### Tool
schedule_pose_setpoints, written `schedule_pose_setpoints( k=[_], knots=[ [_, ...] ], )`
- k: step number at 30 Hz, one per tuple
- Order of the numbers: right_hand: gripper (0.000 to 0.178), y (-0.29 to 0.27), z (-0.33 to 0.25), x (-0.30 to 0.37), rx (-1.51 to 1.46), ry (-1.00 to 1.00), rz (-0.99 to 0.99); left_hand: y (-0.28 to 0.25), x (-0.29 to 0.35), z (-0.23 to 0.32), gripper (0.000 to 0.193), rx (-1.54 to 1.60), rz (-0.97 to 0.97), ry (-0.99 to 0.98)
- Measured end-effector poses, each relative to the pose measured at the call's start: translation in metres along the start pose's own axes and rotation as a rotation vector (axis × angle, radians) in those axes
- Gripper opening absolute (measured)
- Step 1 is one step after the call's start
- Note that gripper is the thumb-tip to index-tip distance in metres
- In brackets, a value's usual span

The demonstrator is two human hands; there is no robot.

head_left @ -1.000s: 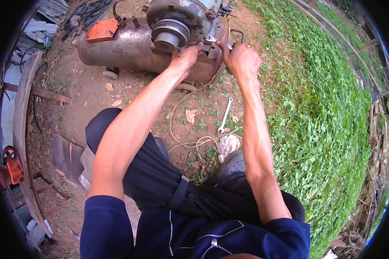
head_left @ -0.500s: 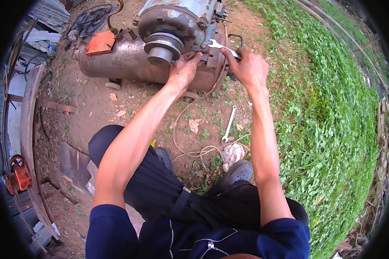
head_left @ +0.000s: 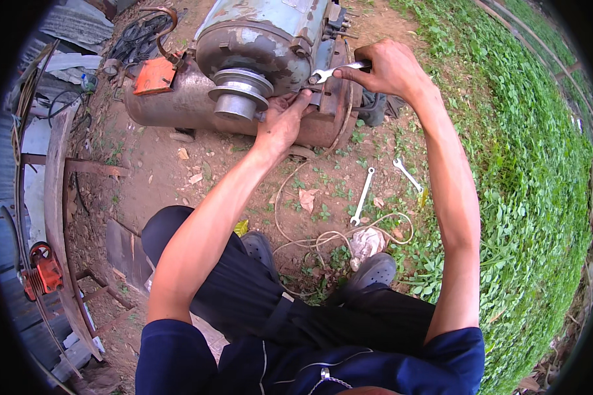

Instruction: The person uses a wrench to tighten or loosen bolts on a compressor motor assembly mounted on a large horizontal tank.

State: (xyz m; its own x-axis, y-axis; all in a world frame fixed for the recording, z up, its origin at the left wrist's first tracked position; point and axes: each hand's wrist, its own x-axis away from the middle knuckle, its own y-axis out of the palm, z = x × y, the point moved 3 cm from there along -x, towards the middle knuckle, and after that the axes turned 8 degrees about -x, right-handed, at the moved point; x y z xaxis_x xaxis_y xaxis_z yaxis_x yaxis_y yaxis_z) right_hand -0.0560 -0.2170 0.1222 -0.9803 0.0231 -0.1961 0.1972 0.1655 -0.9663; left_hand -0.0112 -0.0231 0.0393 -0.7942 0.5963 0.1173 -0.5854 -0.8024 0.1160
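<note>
Right hand (head_left: 390,69): fingers curled around the shank of an open-end wrench (head_left: 331,72), thumb along the near side, wrist bent. Wrench's open end is at a bolt (head_left: 314,79) by the lower edge of the electric motor (head_left: 257,36); full seating on it, can't tell. Left hand (head_left: 282,124): thumb extended up by the motor's mounting bracket (head_left: 315,99), other fingers bent in under the motor, just beside the pulley (head_left: 238,93). Fingertips partly hidden; can't tell if they grip anything or how far open. Motor sits on top of a rusty cylindrical tank (head_left: 178,100). Two combination wrenches (head_left: 363,197) lie apart on the dirt ground (head_left: 230,174), near a looped cord (head_left: 329,237).
</note>
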Motion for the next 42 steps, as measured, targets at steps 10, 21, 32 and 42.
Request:
schedule_pose_setpoints(
  k=[10, 21, 32, 42],
  knots=[
    [0.061, 0.010, 0.003, -0.013, -0.026, -0.064, -0.063, -0.006, -0.004, -0.013, 0.026, 0.024, -0.038, 0.060],
    [0.070, 0.021, 0.014, -0.019, -0.196, -0.042, -0.127, 0.003, -0.001, -0.007, 0.026, 0.014, 0.011, 0.056],
    [0.073, 0.024, -0.001, 0.002, -0.024, 0.123, -0.071, 0.002, 0.003, -0.011, 0.023, 0.020, 0.035, 0.086],
    [0.070, 0.100, -0.080, 0.129, -0.274, 0.768, 0.178, 0.008, 0.004, -0.019, 0.017, 0.133, 0.187, 0.135]
  ],
)
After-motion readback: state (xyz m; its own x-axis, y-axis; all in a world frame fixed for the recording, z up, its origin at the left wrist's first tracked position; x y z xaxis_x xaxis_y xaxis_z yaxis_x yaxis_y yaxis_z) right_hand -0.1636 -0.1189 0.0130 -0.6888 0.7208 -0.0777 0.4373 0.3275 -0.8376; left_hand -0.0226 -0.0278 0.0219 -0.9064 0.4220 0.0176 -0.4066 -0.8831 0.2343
